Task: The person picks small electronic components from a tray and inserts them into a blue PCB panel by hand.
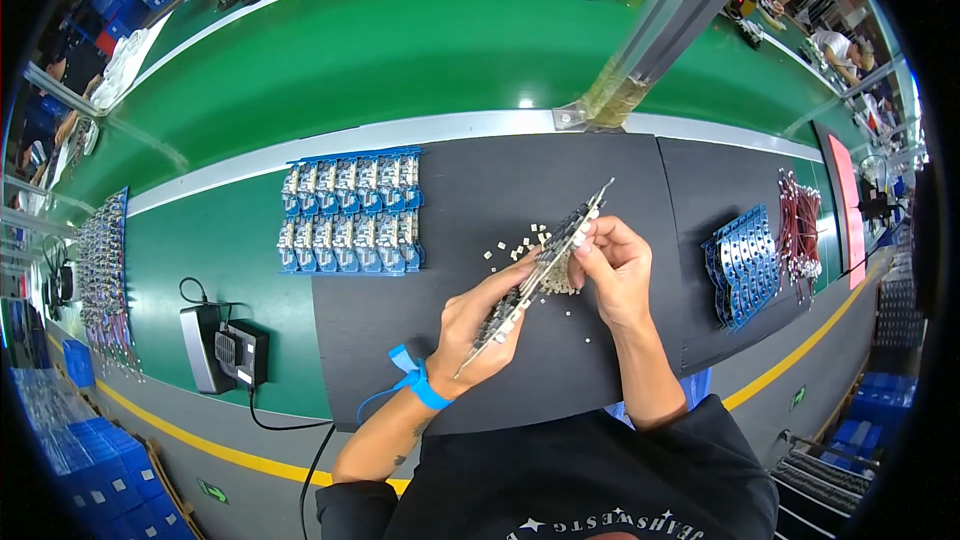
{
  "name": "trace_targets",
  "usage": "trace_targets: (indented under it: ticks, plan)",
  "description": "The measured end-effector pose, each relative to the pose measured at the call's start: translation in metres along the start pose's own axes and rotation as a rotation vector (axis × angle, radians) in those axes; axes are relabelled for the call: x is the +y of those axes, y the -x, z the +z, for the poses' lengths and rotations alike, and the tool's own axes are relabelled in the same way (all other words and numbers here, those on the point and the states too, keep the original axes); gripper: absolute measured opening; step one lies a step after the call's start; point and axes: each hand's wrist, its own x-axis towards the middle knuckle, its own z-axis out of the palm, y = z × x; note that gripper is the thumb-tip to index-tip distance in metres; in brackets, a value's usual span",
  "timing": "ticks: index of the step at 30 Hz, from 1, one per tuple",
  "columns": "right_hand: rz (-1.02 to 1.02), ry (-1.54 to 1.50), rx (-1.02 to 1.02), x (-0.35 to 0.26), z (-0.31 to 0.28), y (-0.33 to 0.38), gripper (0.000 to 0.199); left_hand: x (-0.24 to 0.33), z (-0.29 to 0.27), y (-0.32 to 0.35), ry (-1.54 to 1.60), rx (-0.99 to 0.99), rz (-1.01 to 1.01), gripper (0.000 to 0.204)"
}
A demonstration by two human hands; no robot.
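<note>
A circuit board panel [530, 285], dark with pale edges and small parts along it, is held on a slant above the black mat. My left hand [475, 320], with a blue wrist strap [428, 387] behind it, grips the panel's lower end. At the upper end my right hand [618, 265] pinches near the edge; whether a small part sits in its fingertips cannot be made out. Beneath the panel lies a heap of small white connectors [560, 278], partly hidden by the panel and hands, with several scattered loose around it.
Blue board panels with mounted parts [350, 212] lie left of the mat's middle. On the right are blue boards [742, 265] and a bundle of red wires [800, 230]. Black power adapters [242, 352] stand at left. A metal post [660, 35] rises beyond the mat [500, 175].
</note>
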Motion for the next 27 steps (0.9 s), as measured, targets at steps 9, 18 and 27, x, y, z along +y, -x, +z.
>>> trace_targets:
  ticks: [9,18,27]
  plan:
    - [0.104,-0.037,-0.028,0.000,0.002,0.001,0.007,-0.008,0.002,-0.004,0.073,-0.085,0.186,0.030]
    - [0.090,-0.034,-0.100,-0.002,-0.002,0.003,0.008,-0.014,-0.006,-0.001,0.099,-0.219,0.201,0.045]
    - [0.053,-0.111,-0.042,0.000,-0.002,0.001,0.007,-0.017,-0.005,0.001,0.153,-0.222,0.139,0.043]
